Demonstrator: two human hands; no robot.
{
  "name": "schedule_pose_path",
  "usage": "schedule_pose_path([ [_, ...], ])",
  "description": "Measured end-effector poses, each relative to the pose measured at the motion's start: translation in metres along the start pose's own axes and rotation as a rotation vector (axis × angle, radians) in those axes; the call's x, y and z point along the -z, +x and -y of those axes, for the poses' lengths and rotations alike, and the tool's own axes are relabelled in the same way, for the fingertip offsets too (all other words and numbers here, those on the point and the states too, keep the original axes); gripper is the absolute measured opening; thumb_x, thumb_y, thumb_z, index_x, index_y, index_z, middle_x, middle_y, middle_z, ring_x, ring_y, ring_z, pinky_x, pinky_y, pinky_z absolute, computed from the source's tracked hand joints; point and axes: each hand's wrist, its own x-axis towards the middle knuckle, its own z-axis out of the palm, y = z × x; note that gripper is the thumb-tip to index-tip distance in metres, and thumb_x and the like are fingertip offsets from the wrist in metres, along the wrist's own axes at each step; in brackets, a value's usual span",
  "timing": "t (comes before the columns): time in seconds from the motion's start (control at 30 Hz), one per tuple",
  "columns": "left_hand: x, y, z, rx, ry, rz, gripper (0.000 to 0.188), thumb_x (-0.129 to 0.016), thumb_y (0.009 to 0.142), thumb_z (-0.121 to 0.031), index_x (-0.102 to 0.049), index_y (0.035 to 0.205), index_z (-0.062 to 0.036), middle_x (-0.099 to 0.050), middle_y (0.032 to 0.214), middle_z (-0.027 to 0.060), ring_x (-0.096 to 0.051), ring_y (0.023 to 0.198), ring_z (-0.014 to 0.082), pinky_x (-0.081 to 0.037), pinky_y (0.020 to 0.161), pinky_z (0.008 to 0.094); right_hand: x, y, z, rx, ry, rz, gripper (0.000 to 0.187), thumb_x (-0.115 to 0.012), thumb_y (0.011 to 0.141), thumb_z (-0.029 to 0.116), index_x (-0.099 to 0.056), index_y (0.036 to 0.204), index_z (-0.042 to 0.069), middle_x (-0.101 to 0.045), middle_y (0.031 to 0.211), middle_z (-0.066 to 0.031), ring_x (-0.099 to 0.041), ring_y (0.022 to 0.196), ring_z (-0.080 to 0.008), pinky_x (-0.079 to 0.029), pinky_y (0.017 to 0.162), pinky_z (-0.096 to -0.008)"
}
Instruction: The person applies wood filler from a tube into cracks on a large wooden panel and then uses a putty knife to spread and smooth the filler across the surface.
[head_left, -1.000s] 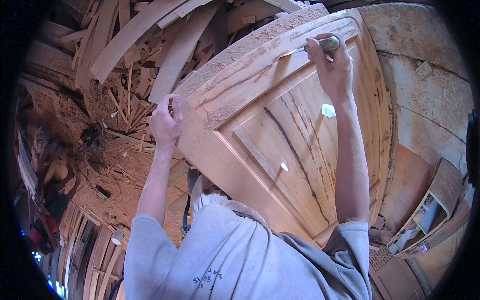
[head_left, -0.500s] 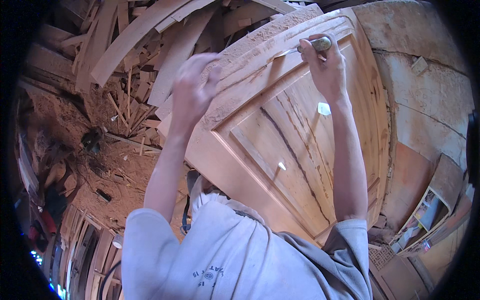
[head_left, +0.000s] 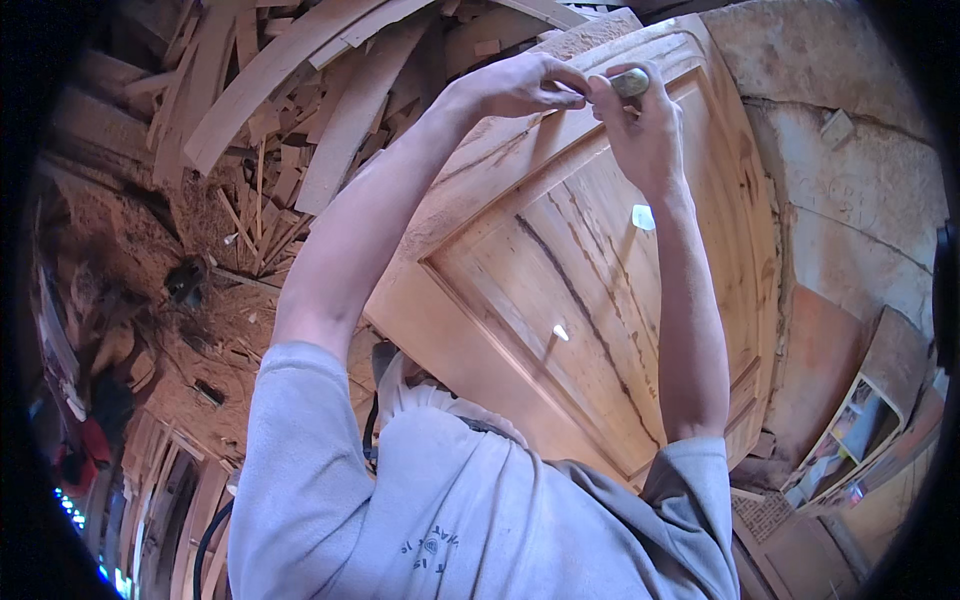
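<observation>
A panelled wooden door (head_left: 500, 330) lies slanting in front of me, with wavy grooves cut along its far rail. Over that rail my right hand (head_left: 645, 135) is closed around the rounded, pale-ended handle of a chisel (head_left: 630, 83). My left hand (head_left: 530, 85) reaches across from the left, its fingers pinched together right beside the right hand, where the chisel's slim metal blade lies. The blade itself is hidden behind the left fingers.
Curved boards (head_left: 270, 80) and wood offcuts (head_left: 285, 160) are heaped at the far left. Sawdust covers the ground (head_left: 200, 350) on the left. Large pale slabs (head_left: 850, 150) lie along the right, with an open box (head_left: 850, 430) of small items nearer me.
My left hand has swung right and away from me, from above the door's left edge to the chisel blade. Loose sawdust on the door's left part has thinned. My right hand has barely shifted.
</observation>
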Motion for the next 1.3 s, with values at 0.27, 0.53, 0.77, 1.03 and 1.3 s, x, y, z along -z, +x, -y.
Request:
schedule_pose_path([
  [0.27,-0.007,-0.001,-0.004,-0.036,0.073,-0.078,0.029,-0.066,0.093,-0.015,-0.065,0.122,-0.0092,-0.072,0.105,0.0117,-0.067,0.094,0.0206,-0.053,0.088,0.0347,0.001,-0.001,0.001,-0.024,-0.002,0.002,0.023,-0.07,0.091,0.021,-0.058,0.1,0.002,-0.071,0.078,-0.0138,-0.072,0.074,-0.0223,-0.057,0.064,-0.0343],
  [0.53,-0.011,-0.002,-0.006,-0.075,0.063,-0.077,0.031,-0.065,0.092,-0.006,-0.062,0.123,-0.0056,-0.071,0.107,0.0128,-0.069,0.096,0.0196,-0.055,0.09,0.0345,0.005,-0.006,-0.002,-0.046,0.012,-0.009,0.024,-0.071,0.091,0.021,-0.059,0.101,0.003,-0.07,0.078,-0.0119,-0.069,0.07,-0.017,-0.056,0.065,-0.0319],
  [0.77,-0.008,-0.009,-0.003,-0.118,0.042,-0.056,0.034,-0.062,0.09,0.001,-0.061,0.124,-0.0046,-0.07,0.109,0.014,-0.069,0.102,0.021,-0.055,0.091,0.0346,-0.002,-0.009,-0.005,-0.015,0.069,-0.018,0.023,-0.071,0.091,0.02,-0.059,0.101,0.003,-0.069,0.077,-0.0119,-0.069,0.071,-0.0167,-0.056,0.064,-0.0315],
  [1.03,-0.01,-0.011,-0.003,-0.063,-0.006,-0.076,0.034,-0.064,0.09,-0.002,-0.062,0.124,-0.0056,-0.071,0.11,0.0129,-0.069,0.104,0.0212,-0.054,0.092,0.0362,-0.001,-0.007,0.002,0.011,0.056,0.01,0.022,-0.071,0.091,0.018,-0.058,0.1,0.002,-0.069,0.078,-0.0129,-0.07,0.072,-0.0161,-0.057,0.063,-0.0311],
  [1.3,-0.004,-0.01,0.001,-0.149,0.1,-0.083,0.031,-0.067,0.091,-0.013,-0.063,0.122,-0.0075,-0.072,0.104,0.0138,-0.071,0.095,0.0251,-0.056,0.087,0.0378,-0.003,-0.004,0.0,-0.03,0.084,0.035,0.022,-0.07,0.091,0.017,-0.058,0.1,0.001,-0.07,0.08,-0.0128,-0.072,0.075,-0.0169,-0.058,0.064,-0.0308],
])
